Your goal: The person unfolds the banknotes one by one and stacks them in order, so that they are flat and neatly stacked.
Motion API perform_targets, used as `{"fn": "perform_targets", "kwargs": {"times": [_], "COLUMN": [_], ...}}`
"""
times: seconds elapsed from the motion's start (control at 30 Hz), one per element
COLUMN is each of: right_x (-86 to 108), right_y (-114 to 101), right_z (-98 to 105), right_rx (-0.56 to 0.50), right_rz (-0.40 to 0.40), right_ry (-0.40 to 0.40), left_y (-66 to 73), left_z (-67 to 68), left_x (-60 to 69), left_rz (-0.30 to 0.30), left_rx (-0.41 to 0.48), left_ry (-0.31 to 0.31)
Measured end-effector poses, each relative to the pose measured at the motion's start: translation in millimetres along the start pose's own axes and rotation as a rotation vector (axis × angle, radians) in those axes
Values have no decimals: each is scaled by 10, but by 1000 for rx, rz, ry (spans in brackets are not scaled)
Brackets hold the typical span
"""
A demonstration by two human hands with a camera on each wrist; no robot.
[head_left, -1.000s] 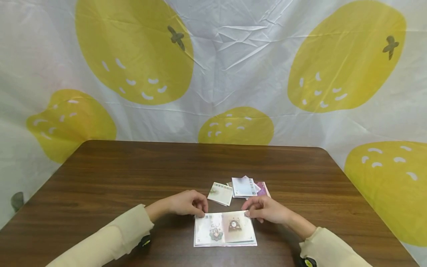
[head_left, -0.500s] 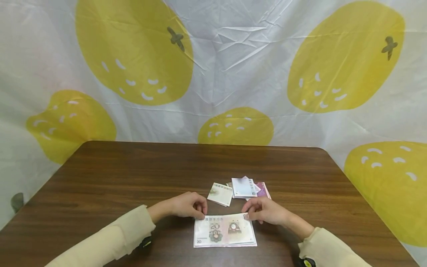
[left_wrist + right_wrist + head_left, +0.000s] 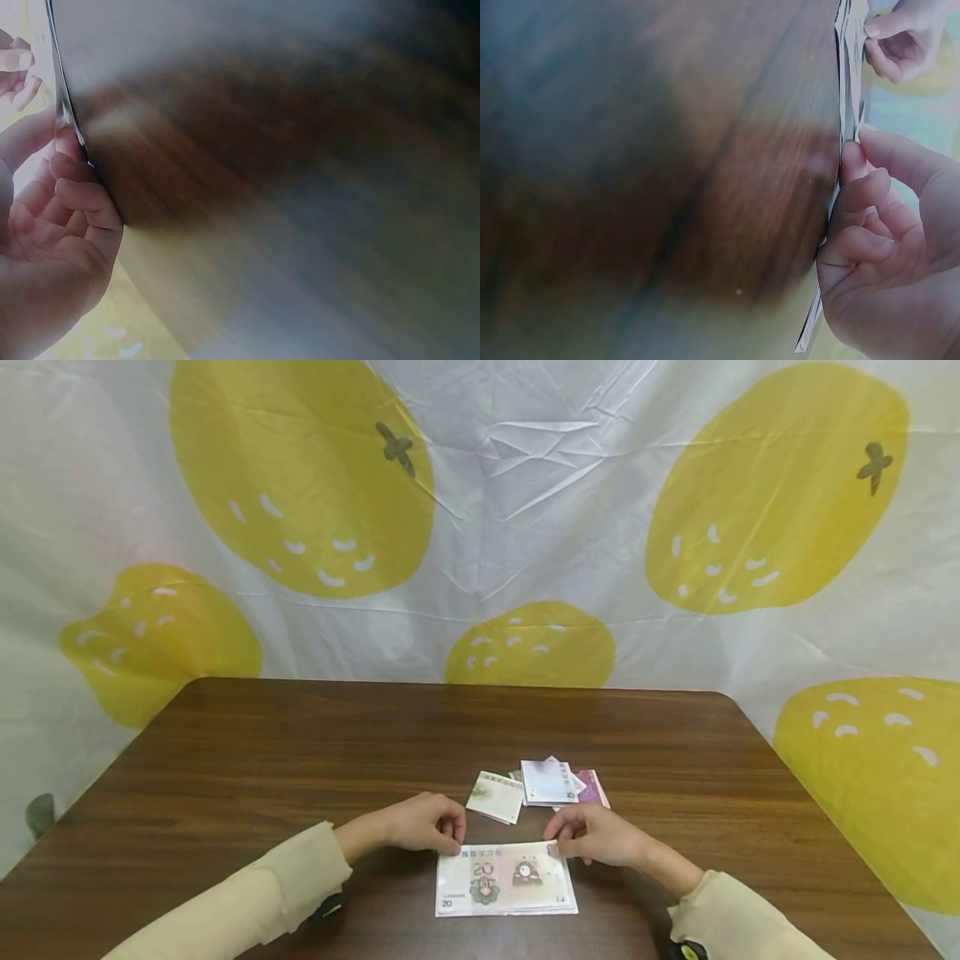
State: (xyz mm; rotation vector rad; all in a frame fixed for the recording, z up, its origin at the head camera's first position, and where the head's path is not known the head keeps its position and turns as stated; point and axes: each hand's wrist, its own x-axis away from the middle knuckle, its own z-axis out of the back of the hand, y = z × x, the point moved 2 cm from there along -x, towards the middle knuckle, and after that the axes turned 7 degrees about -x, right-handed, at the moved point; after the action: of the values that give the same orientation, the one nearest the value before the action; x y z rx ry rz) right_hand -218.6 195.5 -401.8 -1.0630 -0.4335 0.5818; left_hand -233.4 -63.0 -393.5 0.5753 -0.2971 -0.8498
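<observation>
A pale banknote (image 3: 517,881) printed with a 20 lies spread out near the table's front, with other paper edges showing beneath it. My left hand (image 3: 427,821) pinches its far left corner between thumb and index finger. At the far right corner, the thumb and fingers of my right hand (image 3: 592,833) pinch the paper too. The right wrist view shows several layered note edges (image 3: 849,67) seen edge-on, with the right hand's fingertips around them. In the left wrist view, the left hand (image 3: 64,217) holds the thin paper edge.
Just beyond the hands lie a folded greenish note (image 3: 495,796), a folded bluish note (image 3: 547,782) and a purple note (image 3: 591,787) partly under it. The brown wooden table (image 3: 300,735) ends at a white curtain (image 3: 525,527) with yellow fruit prints.
The upper note has flattened: its crease and glare have faded, its far edge sits slightly lower, and its print reads clearly. Both hands have stayed almost still at its corners.
</observation>
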Motion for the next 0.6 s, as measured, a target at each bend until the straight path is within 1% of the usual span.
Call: {"fn": "perform_targets", "kwargs": {"times": [0.2, 0.4, 0.53, 0.6], "right_x": [3, -10, -9, -3], "right_y": [-48, -62, -68, -76], "right_z": [-10, -14, -16, -14], "right_rx": [31, 67, 69, 64], "right_rz": [-3, -16, -12, -13], "right_ry": [12, 22, 23, 23], "left_y": [7, 17, 11, 6], "left_z": [-2, 6, 8, 13], "left_x": [2, 8, 8, 5], "left_rz": [-3, 11, 8, 2], "left_rx": [-16, -30, -35, -34], "left_ry": [9, 23, 32, 51]}}
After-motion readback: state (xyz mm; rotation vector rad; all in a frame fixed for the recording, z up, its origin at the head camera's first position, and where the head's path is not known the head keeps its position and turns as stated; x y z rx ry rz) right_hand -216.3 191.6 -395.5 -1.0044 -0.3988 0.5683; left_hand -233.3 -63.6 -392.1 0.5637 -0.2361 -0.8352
